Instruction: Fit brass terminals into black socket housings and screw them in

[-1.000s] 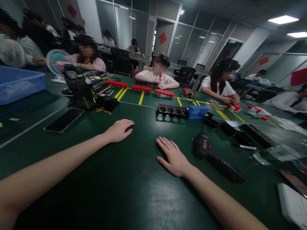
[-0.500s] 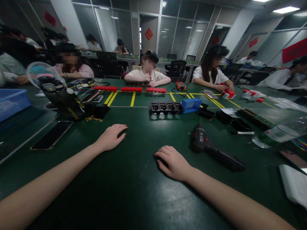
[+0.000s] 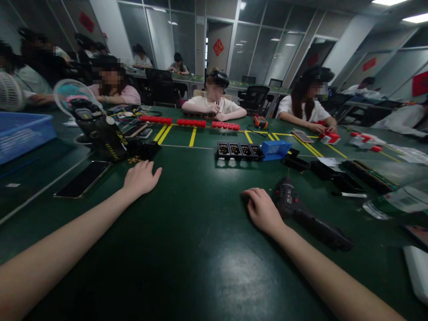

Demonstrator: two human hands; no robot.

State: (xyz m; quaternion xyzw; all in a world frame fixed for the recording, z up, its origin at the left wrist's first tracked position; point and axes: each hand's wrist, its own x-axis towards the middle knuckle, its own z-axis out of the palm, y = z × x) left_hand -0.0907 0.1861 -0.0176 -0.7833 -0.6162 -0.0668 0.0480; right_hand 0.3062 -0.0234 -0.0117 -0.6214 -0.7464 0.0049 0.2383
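My left hand [image 3: 141,177] is open on the green table, its fingertips just short of a small pile of brass-coloured pieces [image 3: 133,159]. A black open box [image 3: 149,150] sits right behind that pile. To the left of the hand lies a dark phone [image 3: 83,179]. My right hand [image 3: 262,210] rests with loosely bent fingers and a gap at the thumb, holding nothing that I can see. Close on its right is a black cordless screwdriver [image 3: 310,223], lying on its side. Whether hand and tool touch is unclear.
A black four-compartment tray [image 3: 240,151] with small metal parts stands beside a blue bin [image 3: 276,150]. Black boxes [image 3: 323,171] and a clear bottle [image 3: 394,200] are at right. A blue basket [image 3: 25,136] and a fan [image 3: 75,100] stand left. Co-workers sit opposite.
My left hand has moved left and forward, up to the brass-coloured pieces. My right hand has moved right, closer to the screwdriver. The whole view has shifted slightly.
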